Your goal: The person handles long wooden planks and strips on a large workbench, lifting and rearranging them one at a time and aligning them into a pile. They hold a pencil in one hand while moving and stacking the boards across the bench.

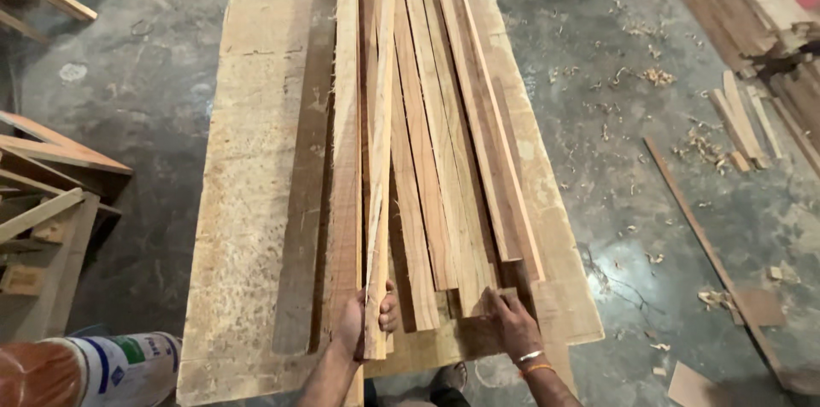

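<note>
Slats [427,142] piled on bench [248,202] (right half); sack [111,368] left, offcuts [743,129] right.

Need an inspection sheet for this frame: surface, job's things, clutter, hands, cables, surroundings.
Surface: long wooden workbench, rough and stained, running away from the camera.
Job's things: bundle of long wooden strips lying lengthwise on the bench; one pale strip raised at the near end.
Clutter: plastic container at the bench's near left corner.
Hands: left hand closed around the pale strip's near end; right hand resting on the near ends of the bundle, wrist with bands.
Cables: nothing seen.
Surroundings: concrete floor with wood shavings, offcuts and stacked planks to the right, wooden frames to the left.
</note>
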